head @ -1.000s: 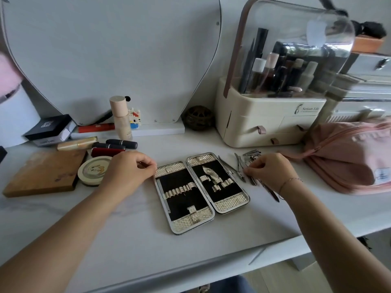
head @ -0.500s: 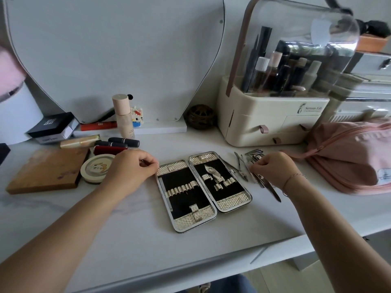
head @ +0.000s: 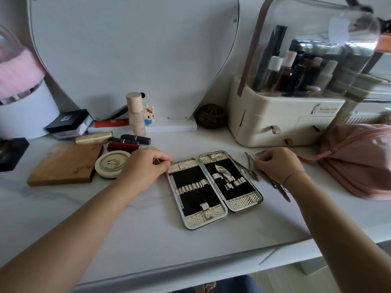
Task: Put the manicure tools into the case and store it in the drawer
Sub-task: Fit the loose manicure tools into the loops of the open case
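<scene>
The manicure case (head: 213, 187) lies open and flat on the white countertop, black lining with gold straps, its slots holding no tools. My left hand (head: 143, 166) rests at the case's top left corner, fingers curled with the tips touching the corner. Just right of the case lies a heap of metal manicure tools (head: 250, 166). My right hand (head: 277, 162) sits on that heap, fingers bent down over the tools; a long thin tool (head: 281, 191) sticks out from under the wrist. Whether the fingers pinch one tool is hidden.
A cream cosmetics organiser (head: 281, 121) with small front drawers stands behind the tools. A pink zip bag (head: 359, 159) lies at the right. Left of the case are a round compact (head: 112, 163), a wooden block (head: 65, 163), lipsticks (head: 129, 142) and a bottle (head: 136, 113). The counter's front edge runs below.
Both hands stay almost where they were. The right hand's fingers shifted slightly on the tool heap. The camera tilted a little.
</scene>
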